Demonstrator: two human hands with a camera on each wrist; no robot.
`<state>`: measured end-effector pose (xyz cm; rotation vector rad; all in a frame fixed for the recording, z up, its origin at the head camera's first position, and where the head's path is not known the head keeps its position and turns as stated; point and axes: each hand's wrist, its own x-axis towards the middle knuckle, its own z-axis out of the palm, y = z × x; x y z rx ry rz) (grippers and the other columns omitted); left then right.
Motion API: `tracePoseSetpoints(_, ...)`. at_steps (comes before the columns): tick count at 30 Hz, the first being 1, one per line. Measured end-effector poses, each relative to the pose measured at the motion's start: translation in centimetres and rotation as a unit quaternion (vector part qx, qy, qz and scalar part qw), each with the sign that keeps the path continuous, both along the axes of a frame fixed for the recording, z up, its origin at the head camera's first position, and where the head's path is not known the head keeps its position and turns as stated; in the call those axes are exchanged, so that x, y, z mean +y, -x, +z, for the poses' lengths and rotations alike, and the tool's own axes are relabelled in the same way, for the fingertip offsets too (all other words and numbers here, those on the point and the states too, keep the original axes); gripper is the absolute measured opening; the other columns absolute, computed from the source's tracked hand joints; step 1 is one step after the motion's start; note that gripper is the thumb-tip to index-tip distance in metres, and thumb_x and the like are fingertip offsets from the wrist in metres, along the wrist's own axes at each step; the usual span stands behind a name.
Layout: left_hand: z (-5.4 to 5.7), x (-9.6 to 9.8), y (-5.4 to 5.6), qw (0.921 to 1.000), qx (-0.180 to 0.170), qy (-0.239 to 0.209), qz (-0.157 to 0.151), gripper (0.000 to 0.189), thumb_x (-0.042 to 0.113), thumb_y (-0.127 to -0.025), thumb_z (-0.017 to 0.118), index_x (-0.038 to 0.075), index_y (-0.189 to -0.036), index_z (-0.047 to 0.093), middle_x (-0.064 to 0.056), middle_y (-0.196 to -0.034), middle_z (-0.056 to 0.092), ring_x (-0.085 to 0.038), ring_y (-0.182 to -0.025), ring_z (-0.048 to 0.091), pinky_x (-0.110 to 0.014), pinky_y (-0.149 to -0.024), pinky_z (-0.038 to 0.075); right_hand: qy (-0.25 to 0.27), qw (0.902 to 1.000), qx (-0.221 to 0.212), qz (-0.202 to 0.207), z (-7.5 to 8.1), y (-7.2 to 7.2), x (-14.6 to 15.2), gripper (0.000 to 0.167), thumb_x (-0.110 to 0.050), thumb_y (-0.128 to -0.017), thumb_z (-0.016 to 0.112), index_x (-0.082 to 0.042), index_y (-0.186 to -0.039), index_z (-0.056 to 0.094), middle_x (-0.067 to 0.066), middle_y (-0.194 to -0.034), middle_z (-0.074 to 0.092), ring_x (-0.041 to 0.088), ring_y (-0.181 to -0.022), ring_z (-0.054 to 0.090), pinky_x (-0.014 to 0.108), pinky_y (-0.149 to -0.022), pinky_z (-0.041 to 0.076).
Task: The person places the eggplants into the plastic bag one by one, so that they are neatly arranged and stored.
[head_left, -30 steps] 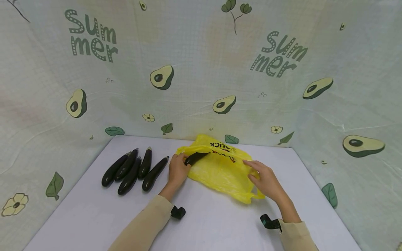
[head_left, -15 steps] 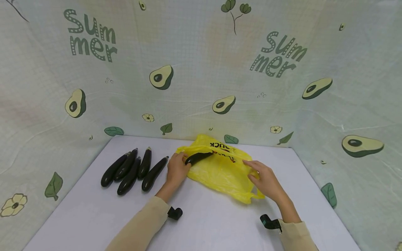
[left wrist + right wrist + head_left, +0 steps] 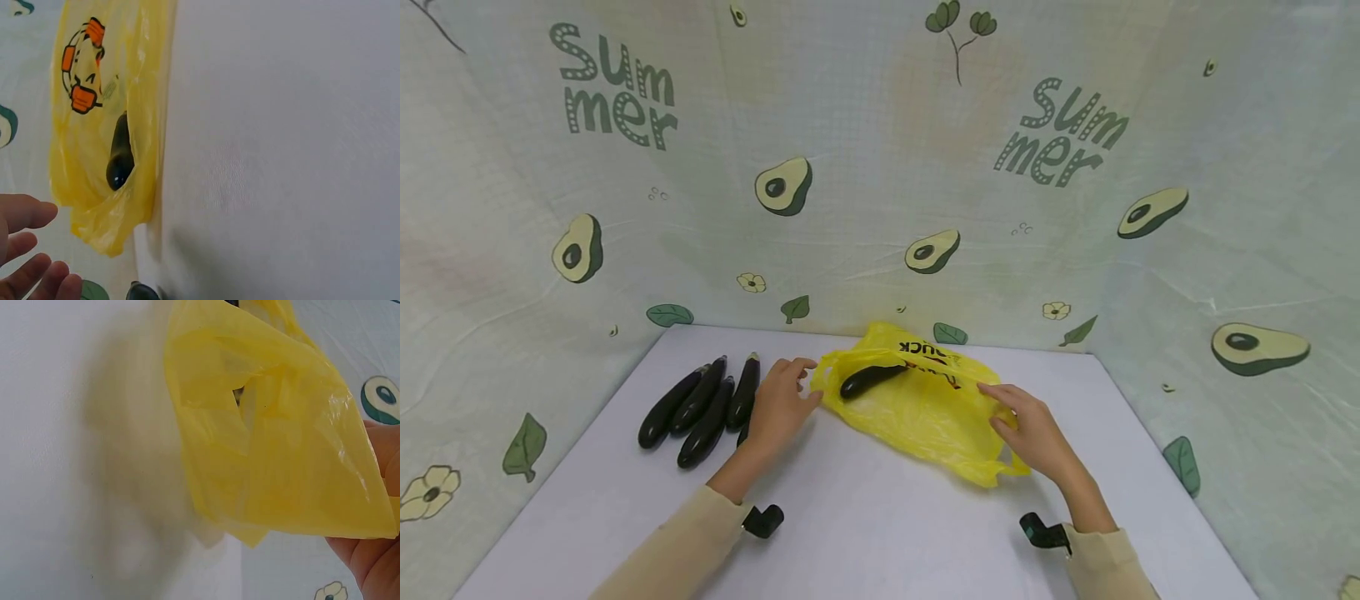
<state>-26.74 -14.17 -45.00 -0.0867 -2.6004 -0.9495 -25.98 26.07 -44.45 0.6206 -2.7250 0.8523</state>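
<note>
A yellow plastic bag (image 3: 917, 417) with dark print lies on the table, its mouth facing me. Just inside the mouth rests one eggplant (image 3: 871, 380), which the left wrist view shows with its rounded end outward. My right hand (image 3: 1032, 429) holds the bag's right edge; in the right wrist view yellow film passes between its fingers (image 3: 381, 556). My left hand (image 3: 784, 404) is off the eggplant, beside the bag's left edge, fingers apart and holding nothing. It partly covers the nearest of several loose eggplants (image 3: 706, 425).
The loose eggplants lie close together on the left part of the white table (image 3: 880, 542). Behind and at both sides hangs a pale cloth (image 3: 850, 108) printed with avocados and leaves.
My left hand has let go of the eggplant at the bag's mouth and moved left towards the loose eggplants. The eggplant stays in the bag. My right hand keeps its place.
</note>
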Motion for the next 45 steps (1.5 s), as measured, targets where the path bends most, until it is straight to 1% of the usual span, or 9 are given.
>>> tracePoseSetpoints(5,0.3,-1.9,-1.5,0.9998,-0.009,0.016,0.001,0.050,0.019,-0.091,0.085,0.011,-0.136,0.068,-0.016,-0.120,0.065,-0.027,-0.098,0.062,-0.046,-0.084,0.056,0.000,1.0000,0.000,-0.001,0.0,-0.1,0.0,0.059,0.005,-0.093,0.075,-0.009,-0.149,0.061,0.013,-0.141,0.066,0.036,-0.126,0.065,0.054,-0.103,0.055)
tracePoseSetpoints(11,0.2,-3.9,-3.3,0.9991,-0.021,0.036,0.007,0.052,0.020,-0.090,0.085,0.011,-0.138,0.067,-0.017,-0.127,0.063,-0.031,-0.101,0.064,-0.048,-0.084,0.059,-0.007,1.0000,-0.001,-0.004,0.2,-0.1,0.1,0.060,0.006,-0.093,0.075,-0.009,-0.150,0.061,0.014,-0.141,0.066,0.036,-0.126,0.066,0.054,-0.103,0.055)
tracePoseSetpoints(17,-0.2,-5.5,-4.3,0.9983,-0.034,0.047,0.007,0.055,0.019,-0.089,0.086,0.009,-0.139,0.066,-0.019,-0.128,0.063,-0.031,-0.101,0.062,-0.049,-0.084,0.059,-0.010,0.9999,-0.001,-0.007,0.3,-0.1,0.3,0.061,0.006,-0.093,0.075,-0.009,-0.150,0.061,0.014,-0.141,0.066,0.036,-0.125,0.066,0.055,-0.102,0.055)
tracePoseSetpoints(22,-0.5,-6.5,-5.1,0.9981,-0.032,0.053,0.002,0.057,0.017,-0.087,0.088,0.006,-0.139,0.066,-0.021,-0.127,0.063,-0.031,-0.099,0.061,-0.046,-0.078,0.057,-0.011,0.9999,0.005,-0.003,0.3,-0.1,0.6,0.060,0.006,-0.093,0.076,-0.008,-0.149,0.061,0.014,-0.141,0.066,0.035,-0.123,0.067,0.055,-0.101,0.056)
tracePoseSetpoints(25,-0.7,-6.8,-5.4,0.9983,-0.036,0.045,0.003,0.057,0.016,-0.087,0.088,0.005,-0.139,0.066,-0.021,-0.128,0.062,-0.031,-0.100,0.061,-0.045,-0.076,0.057,-0.012,0.9999,0.007,-0.002,0.3,-0.2,0.7,0.060,0.006,-0.093,0.076,-0.008,-0.149,0.061,0.014,-0.140,0.066,0.036,-0.123,0.067,0.055,-0.101,0.056)
tracePoseSetpoints(32,-1.3,-7.1,-5.7,0.9983,-0.047,0.034,0.003,0.058,0.016,-0.087,0.088,0.004,-0.139,0.065,-0.023,-0.129,0.061,-0.032,-0.100,0.061,-0.043,-0.076,0.055,-0.006,1.0000,0.006,-0.001,0.3,-0.2,0.6,0.060,0.007,-0.092,0.076,-0.008,-0.149,0.061,0.013,-0.140,0.067,0.036,-0.124,0.066,0.055,-0.101,0.056)
tracePoseSetpoints(37,-1.8,-7.3,-5.9,0.9982,-0.048,0.036,0.007,0.058,0.015,-0.086,0.088,0.003,-0.139,0.065,-0.024,-0.128,0.061,-0.033,-0.099,0.062,-0.049,-0.079,0.057,-0.011,0.9999,0.007,-0.003,0.3,-0.2,0.5,0.060,0.007,-0.092,0.076,-0.007,-0.148,0.062,0.014,-0.140,0.067,0.036,-0.124,0.066,0.055,-0.102,0.055)
tracePoseSetpoints(41,-2.3,-7.7,-6.0,0.9977,-0.052,0.043,0.009,0.059,0.016,-0.086,0.089,0.002,-0.139,0.065,-0.025,-0.128,0.062,-0.038,-0.105,0.065,-0.057,-0.085,0.058,-0.012,0.9999,0.003,-0.009,0.4,-0.2,0.3,0.060,0.007,-0.092,0.077,-0.007,-0.148,0.062,0.014,-0.140,0.067,0.036,-0.124,0.066,0.055,-0.102,0.056)
tracePoseSetpoints(45,-2.7,-8.0,-6.1,0.9973,-0.057,0.045,0.009,0.059,0.018,-0.086,0.089,0.003,-0.138,0.065,-0.024,-0.126,0.063,-0.039,-0.105,0.067,-0.057,-0.084,0.059,-0.011,0.9999,-0.003,-0.009,0.5,-0.2,0.3,0.061,0.007,-0.092,0.077,-0.008,-0.149,0.061,0.014,-0.141,0.066,0.036,-0.125,0.066,0.054,-0.102,0.055)
